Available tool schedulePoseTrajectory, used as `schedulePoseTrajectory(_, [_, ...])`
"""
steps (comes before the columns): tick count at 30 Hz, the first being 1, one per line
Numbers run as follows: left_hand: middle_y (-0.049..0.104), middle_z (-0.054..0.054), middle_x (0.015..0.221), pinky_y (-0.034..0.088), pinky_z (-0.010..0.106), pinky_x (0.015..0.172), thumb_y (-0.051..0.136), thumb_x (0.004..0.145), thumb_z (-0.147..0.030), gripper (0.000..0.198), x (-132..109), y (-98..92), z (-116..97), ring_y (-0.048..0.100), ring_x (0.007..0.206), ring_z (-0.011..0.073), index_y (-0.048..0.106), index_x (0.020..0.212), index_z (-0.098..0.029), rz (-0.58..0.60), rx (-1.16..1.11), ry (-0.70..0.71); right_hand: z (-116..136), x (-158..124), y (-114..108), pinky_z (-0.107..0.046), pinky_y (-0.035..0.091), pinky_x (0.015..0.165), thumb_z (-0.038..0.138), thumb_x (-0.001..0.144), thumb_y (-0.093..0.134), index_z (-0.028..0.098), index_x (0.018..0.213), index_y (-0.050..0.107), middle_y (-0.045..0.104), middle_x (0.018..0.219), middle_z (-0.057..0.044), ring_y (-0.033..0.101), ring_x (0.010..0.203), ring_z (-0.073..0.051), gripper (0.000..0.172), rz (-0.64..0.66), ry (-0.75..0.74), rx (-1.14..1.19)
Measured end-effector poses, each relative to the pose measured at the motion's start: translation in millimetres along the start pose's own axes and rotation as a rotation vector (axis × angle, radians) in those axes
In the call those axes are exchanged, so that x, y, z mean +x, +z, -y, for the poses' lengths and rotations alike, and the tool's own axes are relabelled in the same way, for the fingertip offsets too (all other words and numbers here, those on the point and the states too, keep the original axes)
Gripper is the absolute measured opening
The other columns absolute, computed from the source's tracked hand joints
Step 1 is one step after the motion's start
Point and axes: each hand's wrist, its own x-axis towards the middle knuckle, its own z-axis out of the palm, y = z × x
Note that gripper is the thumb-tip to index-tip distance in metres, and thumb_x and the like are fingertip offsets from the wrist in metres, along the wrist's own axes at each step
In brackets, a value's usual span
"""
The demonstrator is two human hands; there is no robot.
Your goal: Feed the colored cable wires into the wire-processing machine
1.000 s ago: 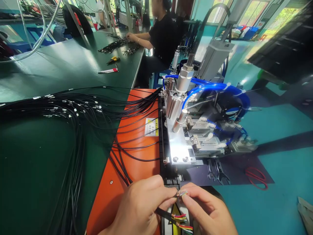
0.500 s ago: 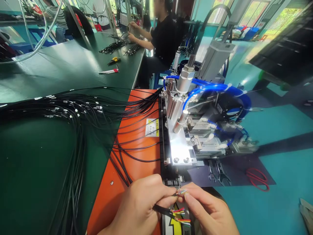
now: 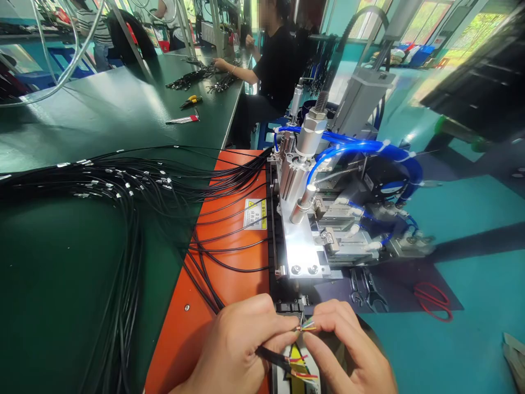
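My left hand (image 3: 241, 339) is closed around several black cables. From one, pinched between thumb and forefinger, a small fan of thin coloured wires (image 3: 307, 327) sticks out to the right. Below it, two more black cable ends (image 3: 274, 357) with bared red, yellow and white wires poke out from under my fingers. My right hand (image 3: 348, 347) is right at the tips of the upper wires. Its thumb is apart from its forefinger, and the wire tips show in the gap; the forefinger seems to touch them.
Ahead stands a metal machine (image 3: 303, 235) with blue air hoses (image 3: 353, 146) on an orange base (image 3: 233, 235). Black cables (image 3: 131, 235) run across the green table (image 3: 61, 273). Wrenches (image 3: 371, 290) and red-handled scissors (image 3: 432, 301) lie right. A person (image 3: 279, 60) sits beyond.
My right thumb and fingers have parted around the wires, which now fan out more. My left hand keeps its hold. The person beyond has raised one hand.
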Motion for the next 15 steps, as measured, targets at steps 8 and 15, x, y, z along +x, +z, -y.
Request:
schedulePoseTrajectory(8, [0.048,0.0,0.062,0.031,0.018,0.05,0.047,0.088,-0.018,0.022,-1.6,-0.1,-1.4,0.047,0.056,0.0095,0.065,0.076,-0.017,0.087,0.035,-0.035,-2.3,1.9,-0.2,-0.022,0.044,0.063,0.014,0.087,0.044,0.021,0.074,0.049,0.054,0.073,0.0,0.053,0.071,-0.014,0.015,0.084,0.003,-0.026])
schedulePoseTrajectory(15, [0.055,0.0,0.068,0.034,0.018,0.053,0.052,0.082,-0.011,0.019,4.1,-4.8,-9.0,0.053,0.062,0.0108,0.069,0.077,-0.019,0.142,-0.07,-0.263,0.8,1.3,0.3,-0.025,0.04,0.058,0.011,0.084,0.049,0.02,0.076,0.049,0.053,0.069,0.0,0.05,0.066,-0.015,0.012,0.044,-0.167,-0.217])
